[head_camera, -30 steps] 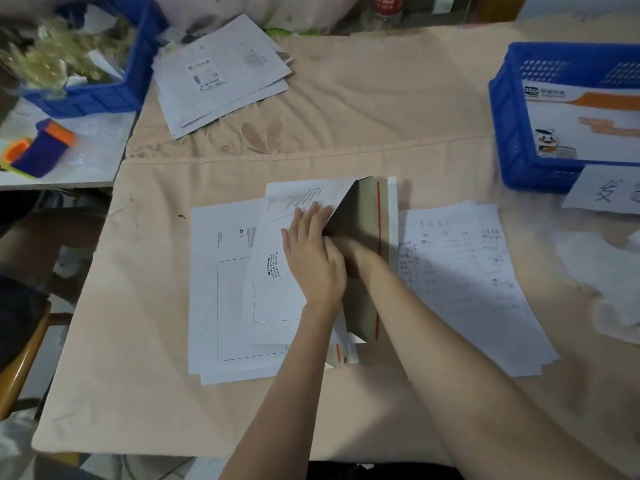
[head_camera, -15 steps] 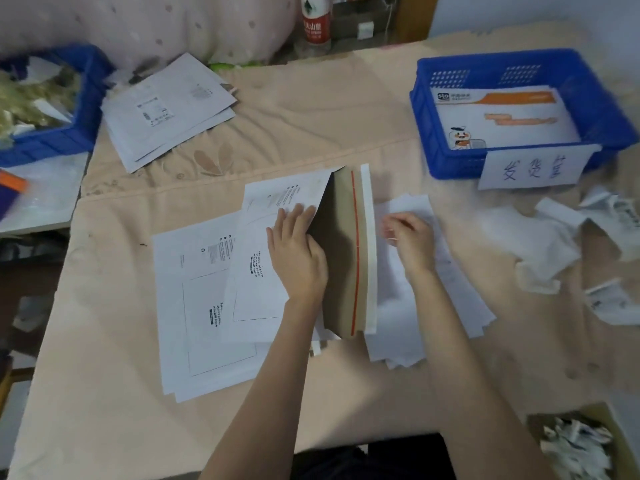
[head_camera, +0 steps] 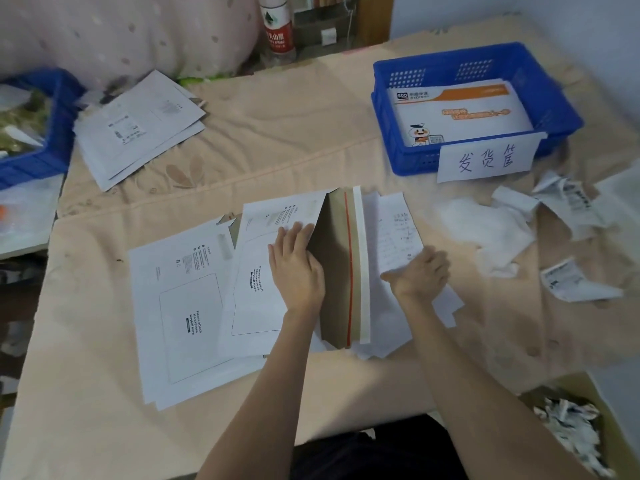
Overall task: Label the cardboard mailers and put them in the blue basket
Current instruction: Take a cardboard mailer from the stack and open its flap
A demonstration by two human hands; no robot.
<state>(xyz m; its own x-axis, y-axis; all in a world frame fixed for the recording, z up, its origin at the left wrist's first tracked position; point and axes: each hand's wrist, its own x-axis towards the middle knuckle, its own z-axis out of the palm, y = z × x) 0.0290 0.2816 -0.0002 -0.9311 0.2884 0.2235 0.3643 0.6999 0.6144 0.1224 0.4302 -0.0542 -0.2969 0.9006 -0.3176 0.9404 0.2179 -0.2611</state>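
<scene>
Hands at work over an open cardboard mailer [head_camera: 273,271] lying mid-cloth, taken as the landmark. Left hand [head_camera: 296,268] lies flat on the mailer's white printed face, fingers straight, tips at the fold where the brown flap [head_camera: 337,271] stands raised; the flap shows a red tear strip and a white adhesive band along its far edge. Right hand [head_camera: 420,277], just right of the flap, has its fingers curled around the lower end of a white label slip [head_camera: 398,233] with faint print, lifted off a loose pile of white sheets [head_camera: 391,334] beside the mailer. Second flat mailer [head_camera: 180,306] lies to the left of the landmark, partly under it. Blue basket [head_camera: 561,109] sits up and to the right, well apart, holding a white and orange envelope [head_camera: 460,112]; a handwritten paper sign [head_camera: 486,159] hangs on its near wall. Crumpled backing papers [head_camera: 512,233] lie right of the mailer, between it and the cloth's right edge. Stack of labelled mailers [head_camera: 138,126] rests up and to the left, beside another blue bin [head_camera: 52,140]. Cardboard box of paper scraps [head_camera: 568,427] sits down and to the right.
</scene>
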